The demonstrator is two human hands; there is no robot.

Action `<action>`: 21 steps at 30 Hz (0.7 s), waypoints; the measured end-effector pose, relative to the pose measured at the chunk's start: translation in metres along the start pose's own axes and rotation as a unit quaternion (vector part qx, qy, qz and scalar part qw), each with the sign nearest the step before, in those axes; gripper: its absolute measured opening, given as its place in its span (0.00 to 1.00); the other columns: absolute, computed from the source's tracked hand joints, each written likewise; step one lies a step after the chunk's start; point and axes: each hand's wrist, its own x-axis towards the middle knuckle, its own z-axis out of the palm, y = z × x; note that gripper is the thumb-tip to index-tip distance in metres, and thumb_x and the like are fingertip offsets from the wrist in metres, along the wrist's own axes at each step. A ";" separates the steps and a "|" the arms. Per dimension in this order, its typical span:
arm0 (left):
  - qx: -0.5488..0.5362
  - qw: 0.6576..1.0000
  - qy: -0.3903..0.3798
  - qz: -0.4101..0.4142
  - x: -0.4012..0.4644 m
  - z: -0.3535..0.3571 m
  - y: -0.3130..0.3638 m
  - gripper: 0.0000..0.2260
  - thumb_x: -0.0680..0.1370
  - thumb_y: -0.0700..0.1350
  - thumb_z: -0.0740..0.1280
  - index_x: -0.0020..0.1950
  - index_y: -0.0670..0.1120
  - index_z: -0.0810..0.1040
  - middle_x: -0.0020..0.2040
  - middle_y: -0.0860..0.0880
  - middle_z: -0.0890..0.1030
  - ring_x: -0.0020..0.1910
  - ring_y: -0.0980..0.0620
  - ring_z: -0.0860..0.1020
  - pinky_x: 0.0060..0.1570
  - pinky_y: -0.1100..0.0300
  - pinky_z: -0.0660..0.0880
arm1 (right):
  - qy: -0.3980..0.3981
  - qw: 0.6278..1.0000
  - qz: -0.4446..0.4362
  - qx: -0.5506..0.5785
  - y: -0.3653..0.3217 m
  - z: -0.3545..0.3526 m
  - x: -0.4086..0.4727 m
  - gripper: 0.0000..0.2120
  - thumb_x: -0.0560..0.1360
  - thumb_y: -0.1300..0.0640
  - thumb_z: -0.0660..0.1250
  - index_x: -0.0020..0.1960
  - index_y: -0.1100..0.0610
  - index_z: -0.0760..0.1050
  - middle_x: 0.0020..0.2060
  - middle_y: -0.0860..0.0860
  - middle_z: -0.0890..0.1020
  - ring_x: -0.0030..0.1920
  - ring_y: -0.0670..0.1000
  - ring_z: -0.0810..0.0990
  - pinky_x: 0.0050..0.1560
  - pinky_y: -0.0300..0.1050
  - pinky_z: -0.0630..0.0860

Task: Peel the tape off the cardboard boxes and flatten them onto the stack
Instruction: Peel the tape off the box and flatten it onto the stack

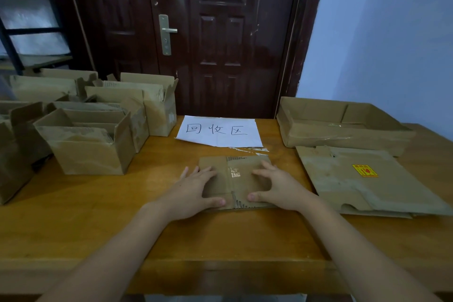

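Both hands pressed a small cardboard box flat on the table.

The small flattened box lay on the wooden table, just in front of the handwritten paper sign. The left hand and right hand rested spread on its two halves, thumbs at the near edge, grasping nothing, probably to crease it. Shiny tape showed between them. Standing boxes waited left; the flattened stack lay right.
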 end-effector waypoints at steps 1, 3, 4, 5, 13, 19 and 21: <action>-0.027 1.000 0.002 -0.001 0.000 0.002 0.000 0.45 0.71 0.75 0.63 0.83 0.59 0.55 0.84 0.58 0.51 0.83 0.47 0.46 0.80 0.44 0.43 | 0.018 1.000 0.000 0.019 -0.002 0.000 -0.001 0.48 0.64 0.30 0.75 0.78 0.45 0.65 0.82 0.46 0.51 0.81 0.55 0.52 0.78 0.57 0.55; -0.074 0.997 0.008 -0.002 0.001 0.004 0.002 0.44 0.72 0.70 0.69 0.83 0.61 0.55 0.83 0.61 0.51 0.83 0.47 0.46 0.79 0.43 0.47 | 0.049 0.998 0.002 0.040 -0.006 -0.002 -0.003 0.46 0.64 0.34 0.78 0.77 0.47 0.68 0.82 0.46 0.52 0.80 0.53 0.55 0.77 0.54 0.58; -0.090 0.996 0.016 0.001 0.002 0.005 0.004 0.43 0.72 0.67 0.72 0.83 0.61 0.56 0.83 0.62 0.52 0.83 0.47 0.46 0.80 0.42 0.48 | 0.063 0.997 0.004 0.041 -0.008 -0.003 -0.004 0.45 0.65 0.35 0.78 0.77 0.47 0.68 0.82 0.45 0.53 0.80 0.53 0.56 0.77 0.54 0.58; -0.104 0.994 0.030 0.005 0.003 0.005 0.007 0.42 0.72 0.64 0.75 0.82 0.63 0.58 0.82 0.63 0.53 0.83 0.47 0.47 0.80 0.41 0.49 | 0.074 0.997 0.006 0.037 -0.009 -0.005 -0.004 0.45 0.65 0.35 0.78 0.77 0.48 0.68 0.82 0.45 0.53 0.80 0.54 0.55 0.77 0.55 0.58; -0.126 0.986 0.109 0.008 0.033 -0.012 0.068 0.41 0.67 0.60 0.81 0.78 0.62 0.69 0.82 0.59 0.58 0.81 0.48 0.57 0.77 0.38 0.61 | 0.161 0.987 0.014 -0.008 0.007 -0.065 -0.021 0.40 0.71 0.37 0.74 0.78 0.47 0.65 0.81 0.45 0.57 0.80 0.51 0.52 0.77 0.58 0.55; -0.139 0.987 0.070 0.038 0.076 -0.015 0.154 0.47 0.66 0.59 0.83 0.81 0.53 0.66 0.84 0.54 0.55 0.80 0.45 0.60 0.77 0.43 0.64 | 0.160 0.985 0.057 -0.035 0.065 -0.121 -0.053 0.35 0.76 0.40 0.70 0.78 0.50 0.66 0.81 0.49 0.58 0.80 0.53 0.55 0.78 0.54 0.54; -0.136 0.988 0.056 0.045 0.089 -0.008 0.186 0.48 0.66 0.60 0.82 0.81 0.52 0.65 0.84 0.52 0.55 0.80 0.44 0.60 0.77 0.43 0.63 | 0.158 0.984 0.074 -0.038 0.090 -0.137 -0.065 0.34 0.76 0.40 0.70 0.78 0.50 0.67 0.81 0.48 0.58 0.79 0.53 0.58 0.77 0.54 0.56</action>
